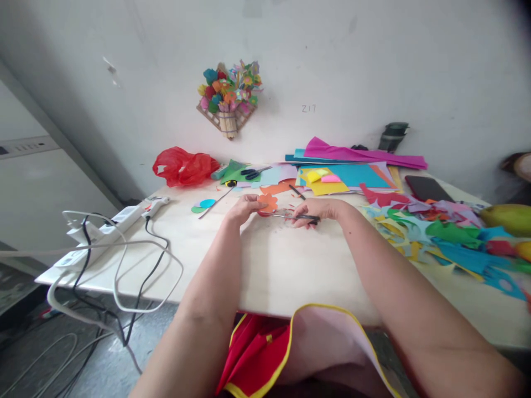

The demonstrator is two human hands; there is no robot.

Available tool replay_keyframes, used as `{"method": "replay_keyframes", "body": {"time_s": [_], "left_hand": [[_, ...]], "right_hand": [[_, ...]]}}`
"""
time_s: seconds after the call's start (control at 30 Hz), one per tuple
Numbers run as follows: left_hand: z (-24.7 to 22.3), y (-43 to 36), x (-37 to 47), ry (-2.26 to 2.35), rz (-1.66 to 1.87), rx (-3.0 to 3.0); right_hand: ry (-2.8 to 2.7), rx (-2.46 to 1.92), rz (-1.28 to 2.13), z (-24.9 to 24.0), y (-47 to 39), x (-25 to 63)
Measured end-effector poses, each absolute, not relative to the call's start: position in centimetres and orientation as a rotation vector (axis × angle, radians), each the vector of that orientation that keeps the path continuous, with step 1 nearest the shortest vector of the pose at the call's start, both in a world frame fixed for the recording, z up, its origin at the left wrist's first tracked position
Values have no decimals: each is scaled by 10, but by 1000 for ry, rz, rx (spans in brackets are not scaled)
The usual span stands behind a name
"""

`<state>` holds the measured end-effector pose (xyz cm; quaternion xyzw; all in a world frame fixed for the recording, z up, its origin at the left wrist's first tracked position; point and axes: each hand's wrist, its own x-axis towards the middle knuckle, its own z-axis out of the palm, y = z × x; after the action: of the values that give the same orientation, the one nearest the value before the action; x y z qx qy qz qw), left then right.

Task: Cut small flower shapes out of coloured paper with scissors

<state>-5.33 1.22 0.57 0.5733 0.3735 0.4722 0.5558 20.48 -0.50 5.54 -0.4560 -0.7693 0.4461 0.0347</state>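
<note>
My left hand (245,208) pinches an orange paper flower (269,203) by its left side, over the middle of the table. A bit of red shows just under the flower's lower edge; I cannot tell what it is. In my right hand (309,211) is a pair of scissors (286,216), fingers closed round the dark handles. Its blades point left and reach the flower's lower edge. Whether the blades are apart is too small to tell. Small paper scraps lie on the table under the blades.
Coloured paper sheets (357,176) lie at the back, with a second pair of scissors (254,173) to their left. Cut scraps (415,226) and a phone (427,188) cover the right. A red plastic bag (185,167), a power strip (102,235) and loose cables (180,271) occupy the left.
</note>
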Motion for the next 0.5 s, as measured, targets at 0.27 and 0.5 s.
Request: {"method": "replay_keyframes", "body": {"time_s": [0.27,0.5], "left_hand": [[5,12,-51,914,1030,1352],[3,11,-48,921,952,1346]], "right_hand": [[-2326,-1405,1390,45,-8,207],[-2273,-1419,1388,49,-16,210]]}}
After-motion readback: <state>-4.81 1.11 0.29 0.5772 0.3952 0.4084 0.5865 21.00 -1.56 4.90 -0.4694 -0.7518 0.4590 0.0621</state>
